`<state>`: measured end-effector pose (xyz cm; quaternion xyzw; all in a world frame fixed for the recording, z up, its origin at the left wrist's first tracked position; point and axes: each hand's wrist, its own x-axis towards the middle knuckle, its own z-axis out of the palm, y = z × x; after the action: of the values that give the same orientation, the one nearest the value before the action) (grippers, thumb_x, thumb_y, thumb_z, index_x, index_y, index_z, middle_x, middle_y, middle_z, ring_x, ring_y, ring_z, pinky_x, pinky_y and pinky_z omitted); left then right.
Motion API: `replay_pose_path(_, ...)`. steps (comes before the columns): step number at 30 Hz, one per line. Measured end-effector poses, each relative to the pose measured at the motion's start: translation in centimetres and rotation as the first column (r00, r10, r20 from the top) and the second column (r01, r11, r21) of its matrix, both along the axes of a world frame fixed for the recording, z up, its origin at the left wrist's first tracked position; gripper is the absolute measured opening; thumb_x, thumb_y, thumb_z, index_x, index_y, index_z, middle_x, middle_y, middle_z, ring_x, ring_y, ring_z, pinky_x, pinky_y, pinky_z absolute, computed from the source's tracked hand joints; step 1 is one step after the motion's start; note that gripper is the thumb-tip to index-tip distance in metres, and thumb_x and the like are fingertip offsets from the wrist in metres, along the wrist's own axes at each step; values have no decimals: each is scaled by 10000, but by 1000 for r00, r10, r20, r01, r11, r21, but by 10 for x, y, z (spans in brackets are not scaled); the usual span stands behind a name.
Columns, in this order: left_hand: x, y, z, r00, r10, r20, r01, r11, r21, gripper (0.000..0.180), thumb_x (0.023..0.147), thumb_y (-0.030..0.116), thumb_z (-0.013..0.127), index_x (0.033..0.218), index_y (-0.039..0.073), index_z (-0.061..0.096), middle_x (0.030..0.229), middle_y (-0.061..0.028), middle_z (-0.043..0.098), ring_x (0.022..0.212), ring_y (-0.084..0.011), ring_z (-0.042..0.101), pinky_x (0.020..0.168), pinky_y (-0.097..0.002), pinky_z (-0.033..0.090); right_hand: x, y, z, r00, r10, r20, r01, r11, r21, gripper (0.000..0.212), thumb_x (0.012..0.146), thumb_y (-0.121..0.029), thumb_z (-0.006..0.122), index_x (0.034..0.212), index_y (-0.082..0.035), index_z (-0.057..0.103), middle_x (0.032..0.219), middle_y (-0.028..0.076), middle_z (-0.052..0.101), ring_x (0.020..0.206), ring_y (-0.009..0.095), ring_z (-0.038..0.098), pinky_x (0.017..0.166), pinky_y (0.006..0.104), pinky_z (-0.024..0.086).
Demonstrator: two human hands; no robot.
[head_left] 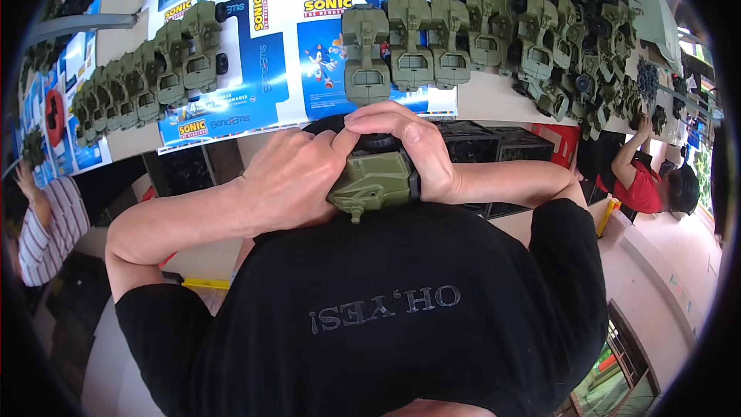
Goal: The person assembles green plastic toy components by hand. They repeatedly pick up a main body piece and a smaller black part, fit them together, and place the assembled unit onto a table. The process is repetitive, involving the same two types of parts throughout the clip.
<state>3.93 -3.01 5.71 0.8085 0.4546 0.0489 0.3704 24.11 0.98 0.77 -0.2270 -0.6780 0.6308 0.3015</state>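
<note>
My left hand and right hand: together, both clamped on one green toy car, before my chest. Beyond, table: blue-and-white printed sheets; toy-car row, left; larger toy-car cluster, right.

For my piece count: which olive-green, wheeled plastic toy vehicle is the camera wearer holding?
The olive-green plastic toy vehicle between the left hand and right hand, before the black shirt; the vehicle rows beyond rest on the beige table.
</note>
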Motion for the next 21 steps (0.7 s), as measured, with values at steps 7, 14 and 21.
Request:
replay_pose_path(7, -6, -5, 3, 999, 2, -44, -1, 1000, 17, 666, 608, 181, 730, 1117, -122, 427, 723, -214, 612, 643, -358, 632, 594, -420, 514, -6, 0, -6, 999, 20, -46, -18, 998, 52, 457, 978, -190, 213, 1082, 85, 562, 1099, 216, 573, 1051, 331, 538, 953, 395, 397)
replay_pose_path(14, -18, 46, -26, 949, 310, -53, -314, 936, -159, 882, 607, 464, 792, 1229, -48, 433, 887, -263, 638, 836, -393, 638, 759, -433, 506, -24, 85, -24, 921, -208, 329, 185, 978, 101, 508, 984, -382, 336, 1234, 30, 497, 1183, 178, 547, 1066, 263, 536, 945, 356, 398)
replay_pose_path(21, 38, 188, -128, 416, 811, 412, -729, 568, -381, 750, 708, 424, 768, 1236, -21, 474, 1113, -148, 608, 1039, -232, 588, 867, -330, 476, -10, 120, -36, 793, -422, 440, 345, 905, 247, 952, 701, -386, 769, 1414, -8, 264, 1313, 244, 399, 1119, 340, 473, 934, 423, 411)
